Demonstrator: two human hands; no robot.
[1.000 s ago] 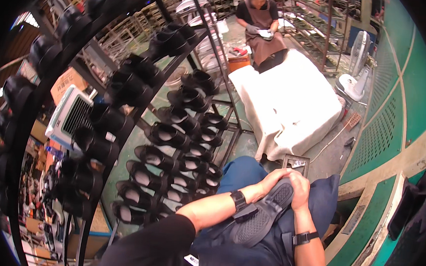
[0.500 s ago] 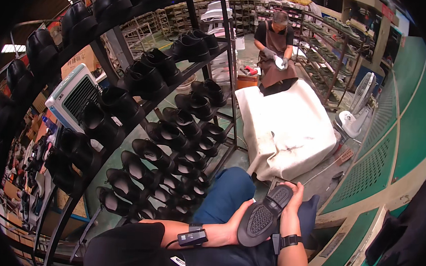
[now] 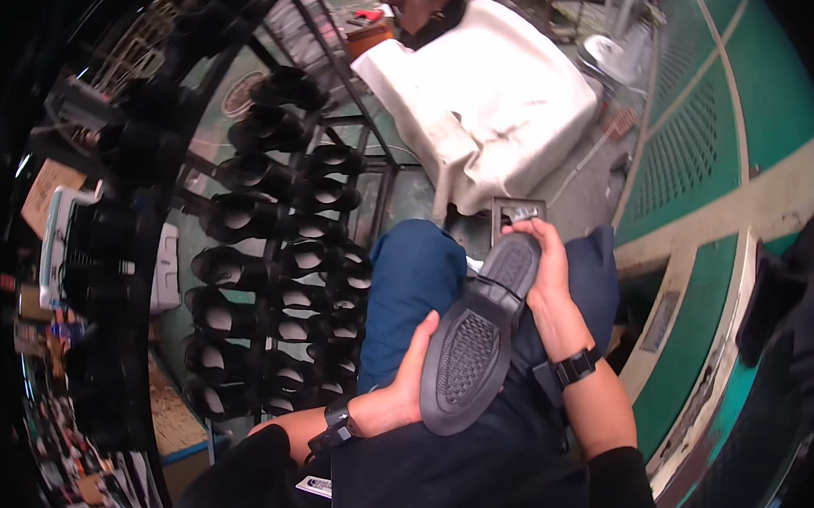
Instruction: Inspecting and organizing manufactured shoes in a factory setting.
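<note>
A black shoe point(image 3: 468, 357) lies sole-up over my lap, its patterned tread facing me and its toe end pointing toward my body. My left hand point(image 3: 405, 386) grips the wide front part from the left side, thumb stretched along the edge. Around the heel end, my right hand point(image 3: 547, 278) holds on from the right, fingers bent over the far tip. A thin dark band crosses the sole just in front of the heel. The shoe's upper is hidden beneath the sole.
Beyond my knees stand a small metal-framed box point(image 3: 520, 211) and a white cloth-covered block point(image 3: 495, 81). A rack of black shoes point(image 3: 236, 270) fills the left side. Green panels point(image 3: 688, 151) line the right. At the top, a seated person point(image 3: 415, 0) is partly visible.
My view has tilted down and turned, so the rack and the covered block appear higher. The shoe stays in both hands, its sole showing more fully; my left thumb now lies lower along its edge.
</note>
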